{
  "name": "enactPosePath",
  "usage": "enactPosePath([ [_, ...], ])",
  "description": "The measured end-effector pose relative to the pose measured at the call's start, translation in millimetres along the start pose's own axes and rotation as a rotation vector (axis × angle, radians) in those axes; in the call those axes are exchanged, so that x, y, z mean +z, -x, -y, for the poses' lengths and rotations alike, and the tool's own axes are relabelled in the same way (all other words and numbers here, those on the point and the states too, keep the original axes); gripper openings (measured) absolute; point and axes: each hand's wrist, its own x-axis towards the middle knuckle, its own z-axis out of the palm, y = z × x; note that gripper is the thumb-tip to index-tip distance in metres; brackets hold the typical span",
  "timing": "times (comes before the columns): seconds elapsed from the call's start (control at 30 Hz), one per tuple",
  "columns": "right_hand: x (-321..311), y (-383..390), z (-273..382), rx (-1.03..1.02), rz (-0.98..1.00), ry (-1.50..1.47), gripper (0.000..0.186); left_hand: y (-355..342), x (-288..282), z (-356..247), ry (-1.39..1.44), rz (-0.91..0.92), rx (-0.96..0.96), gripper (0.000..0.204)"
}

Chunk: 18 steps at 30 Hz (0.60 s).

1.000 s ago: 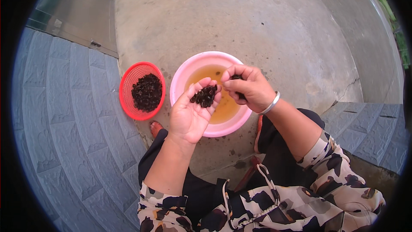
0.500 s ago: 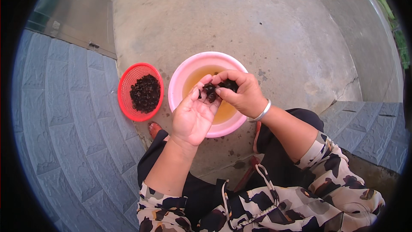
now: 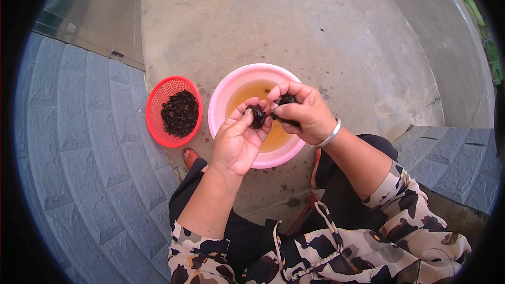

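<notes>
Both of my hands meet above a pink basin [image 3: 220,92] holding yellowish-brown water [image 3: 247,91]. My left hand [image 3: 235,142], palm up, pinches a dark, glossy piece of wood ear mushroom [image 3: 257,118] between thumb and fingers. Another bunch of black wood ear [image 3: 286,100] is held in my right hand [image 3: 311,118], its fingers curled round it and the fingertips close to the left hand's piece. A silver bangle circles the right wrist. To the left, a red plastic basket [image 3: 154,123] contains many small, dark torn pieces [image 3: 180,113].
Blue-grey stone-textured tiles [image 3: 89,142] run along the left, with a metal door [image 3: 105,21] beyond them. More such tiles [image 3: 452,163] lie at the right. My feet are on either side of the basin on the concrete floor [image 3: 273,21].
My left thumb has closed over the dark piece that lay on the open fingers. My right hand has shifted slightly right, and its bunch now shows more below the fingers.
</notes>
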Motion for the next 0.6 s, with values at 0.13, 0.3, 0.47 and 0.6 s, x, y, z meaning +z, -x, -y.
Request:
enactPosePath([
  [0.13, -10, -2, 4, 0.09, 0.102, -0.39, 0.021, 1, 6, -3, 0.054, 0.057, -0.048, 0.024],
  [0.3, -18, -7, -9, 0.08, 0.365, -0.799, 0.022, 5, 11, -8, 0.097, 0.063, -0.108, 0.034],
  [0.47, -17, -8, -11, 0.086, 0.314, -0.811, 0.011, 5, 8, -8, 0.02, 0.112, -0.094, 0.038],
  [0.6, -14, -5, 6, 0.074, 0.233, -0.462, 0.013, 6, 16, -10, -0.042, 0.12, -0.076, 0.039],
])
